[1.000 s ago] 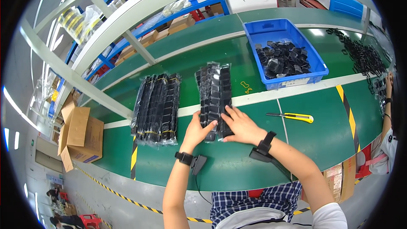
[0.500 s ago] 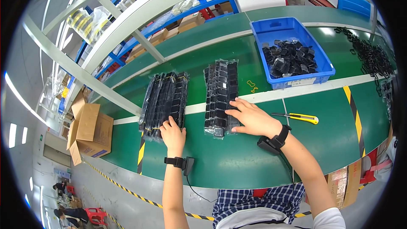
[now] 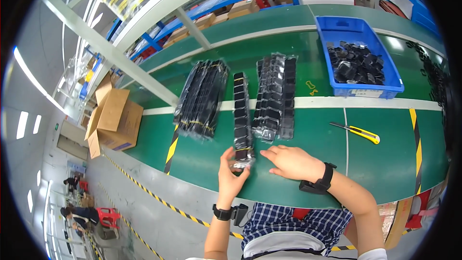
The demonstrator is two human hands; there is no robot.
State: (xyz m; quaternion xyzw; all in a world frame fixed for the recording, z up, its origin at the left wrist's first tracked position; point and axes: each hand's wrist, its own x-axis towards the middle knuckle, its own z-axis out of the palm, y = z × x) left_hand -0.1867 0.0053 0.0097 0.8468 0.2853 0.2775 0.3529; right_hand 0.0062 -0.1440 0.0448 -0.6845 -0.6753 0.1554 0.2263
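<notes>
A long clear-wrapped strip of small black square pieces [image 3: 241, 115], with a yellow rubber band round its near end, lies lengthwise on the green workbench. My left hand [image 3: 232, 175] pinches the wrapped near end of this strip between thumb and fingers. My right hand [image 3: 296, 166] is just right of that end, palm down, fingers stretched and holding nothing. Farther up, two bundles of similar wrapped strips flank the single one: a banded bundle [image 3: 201, 96] on the left and a loose group [image 3: 274, 98] on the right.
A blue plastic bin [image 3: 358, 89] of black pieces stands at the back right. Yellow rubber bands [image 3: 311, 85] and a yellow utility knife [image 3: 363, 134] lie on the bench. An open cardboard box [image 3: 115, 120] is at the left, beneath a pale metal frame [image 3: 108, 50].
One strip has come off the left bundle and lies between the two groups, its near end in my left hand. My right hand has left the right group and moved nearer me.
</notes>
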